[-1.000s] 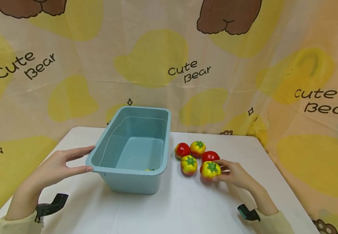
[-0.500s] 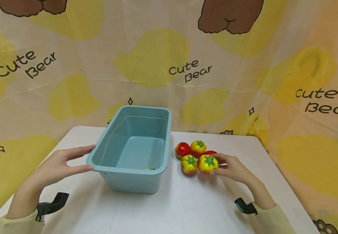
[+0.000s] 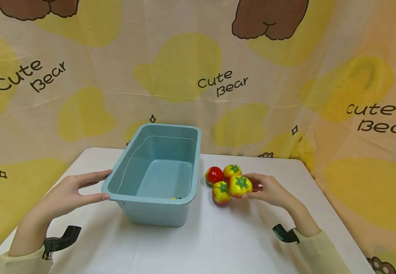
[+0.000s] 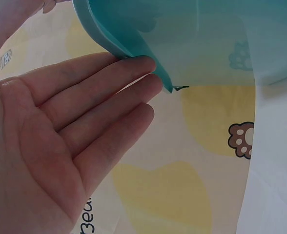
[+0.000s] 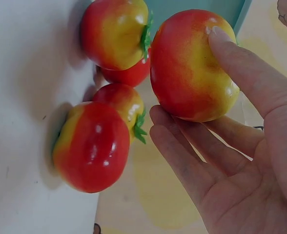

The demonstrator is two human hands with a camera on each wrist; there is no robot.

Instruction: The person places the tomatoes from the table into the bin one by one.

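In the head view, my left hand (image 3: 64,194) touches the near-left corner of the blue-green plastic basin (image 3: 150,199). The left wrist view shows its fingers (image 4: 109,92) straight, with their tips at the basin rim (image 4: 97,36). My right hand (image 3: 269,190) holds a yellow-and-red tomato (image 3: 240,186) with a green leafy top, between thumb and fingers. In the right wrist view, this tomato (image 5: 182,73) is raised off the table, the thumb pressed on its side. Below and beside it lies a mostly red tomato (image 5: 92,146), largely hidden behind the hand in the head view.
Left of the right hand lie a red tomato (image 3: 214,175), a yellow one behind (image 3: 232,171) and another yellow one in front (image 3: 221,193). A bit of yellow fruit (image 3: 174,198) shows inside the basin. A printed cloth (image 3: 170,68) hangs behind the white table (image 3: 211,243).
My right hand has lifted the yellow-and-red tomato and carried it slightly left and away from me, now overlapping the other tomatoes in the head view. The left hand and basin stay in place.
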